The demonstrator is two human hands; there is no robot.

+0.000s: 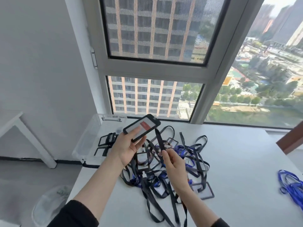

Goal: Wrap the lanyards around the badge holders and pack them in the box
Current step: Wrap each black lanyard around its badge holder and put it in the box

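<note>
Black webbing, likely limp and light: pinches lanyard (159, 141) in right hand (175, 163) just below badge holder (141, 127), grips that stiff-looking holder in left hand (126, 148).

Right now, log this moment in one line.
left grip: holds holder | right grip: pinches lanyard | box: packed holders inside | pile: on table

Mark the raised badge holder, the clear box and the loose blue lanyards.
raised badge holder (145, 124), head view, on its card window
clear box (86, 137), head view, on its left wall
loose blue lanyards (292, 187), head view, middle of the bundle
</note>
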